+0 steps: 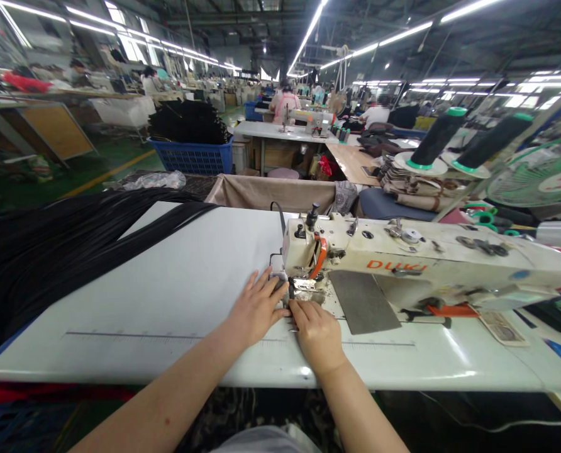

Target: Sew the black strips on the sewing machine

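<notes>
Left hand (256, 308) spread, right hand (319, 333) curled, both hands at sewing machine (431, 255); cannot tell if gripping

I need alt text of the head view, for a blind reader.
A person's left hand and right hand are close together at the left end of a sewing machine; long black strips lie heaped at left.

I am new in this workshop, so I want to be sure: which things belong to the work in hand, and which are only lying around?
In use, it seems:
left hand and right hand, close together at the sewing machine
white tabletop
black strips and thread cones, probably

Apparently just around:
green fan
blue basket
clear plastic
</notes>
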### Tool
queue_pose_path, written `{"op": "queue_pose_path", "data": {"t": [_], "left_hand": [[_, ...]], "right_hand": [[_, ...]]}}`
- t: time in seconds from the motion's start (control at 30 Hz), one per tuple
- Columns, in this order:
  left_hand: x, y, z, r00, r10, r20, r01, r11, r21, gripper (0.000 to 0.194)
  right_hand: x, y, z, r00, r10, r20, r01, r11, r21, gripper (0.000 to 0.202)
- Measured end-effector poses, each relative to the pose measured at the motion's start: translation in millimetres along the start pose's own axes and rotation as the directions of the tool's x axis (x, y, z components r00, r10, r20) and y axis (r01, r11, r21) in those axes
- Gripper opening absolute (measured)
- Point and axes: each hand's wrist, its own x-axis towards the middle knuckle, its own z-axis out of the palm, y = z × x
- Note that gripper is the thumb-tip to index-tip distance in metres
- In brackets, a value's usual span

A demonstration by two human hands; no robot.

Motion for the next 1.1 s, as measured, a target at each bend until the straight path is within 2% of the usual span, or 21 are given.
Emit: {"op": "queue_pose_path", "data": {"t": [0.33, 0.53, 0.87, 1.1], "left_hand": [[-0.3, 1.7, 1.1, 1.0, -0.011, -0.026, 0.011, 1.0, 0.014, 0.053], [-9.9, 2.6, 1.7, 0.997, -0.056, -0.051, 0.059, 0.996, 0.062, 0.049], [-17.3, -0.3, 0.9, 0.995, -0.1, -0.027, 0.101, 0.992, 0.08, 0.059], [-17.3, 0.5, 1.3, 0.992, -0.111, -0.057, 0.114, 0.993, 0.044, 0.06]], "right_hand": [[0.7, -1.7, -2.1, 0.999, 0.027, 0.031, -0.028, 0.999, 0.015, 0.021], [-1.6, -1.6, -7.7, 0.994, 0.068, 0.087, -0.071, 0.997, 0.036, 0.024], [-5.4, -1.8, -10.9, 0.996, 0.039, 0.08, -0.045, 0.997, 0.069, 0.028], [-6.0, -1.2, -10.4, 0.992, 0.052, 0.118, -0.059, 0.997, 0.049, 0.03]]}}
